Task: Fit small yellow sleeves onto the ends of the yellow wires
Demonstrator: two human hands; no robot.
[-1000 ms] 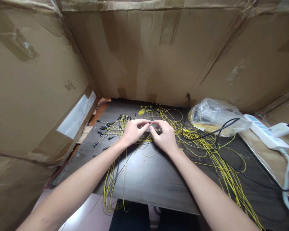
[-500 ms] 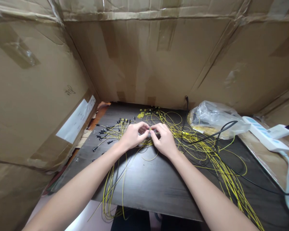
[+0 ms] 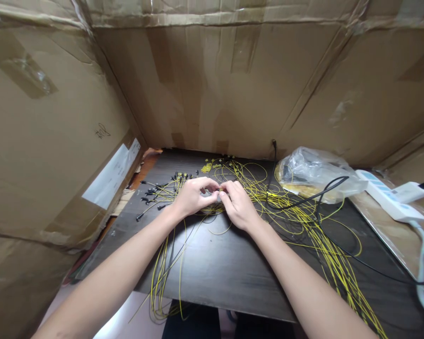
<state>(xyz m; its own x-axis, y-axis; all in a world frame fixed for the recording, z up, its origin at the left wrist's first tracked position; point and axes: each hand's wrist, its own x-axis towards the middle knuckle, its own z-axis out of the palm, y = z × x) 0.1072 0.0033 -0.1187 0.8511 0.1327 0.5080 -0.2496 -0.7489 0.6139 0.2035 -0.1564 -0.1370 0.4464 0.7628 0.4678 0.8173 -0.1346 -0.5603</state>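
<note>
Thumb and fingers of my left hand are pinched at the middle of the dark table, meeting the fingertips of my right hand. Between them sits a small part, dark with a bit of yellow, mostly covered by the fingers. Both hands are closed on it. Thin yellow cables run behind and under the hands. Left of my left hand, several black connector ends fan out on the table. Small yellow pieces lie behind the hands.
A clear plastic bag lies at the back right, near a white power strip. A black cable loops over the yellow ones. Cardboard walls enclose the table at the back and left. Yellow cables hang over the front edge.
The fingertips have shifted slightly around the small part, and less of its yellow shows. My left hand has moved a little to the left.
</note>
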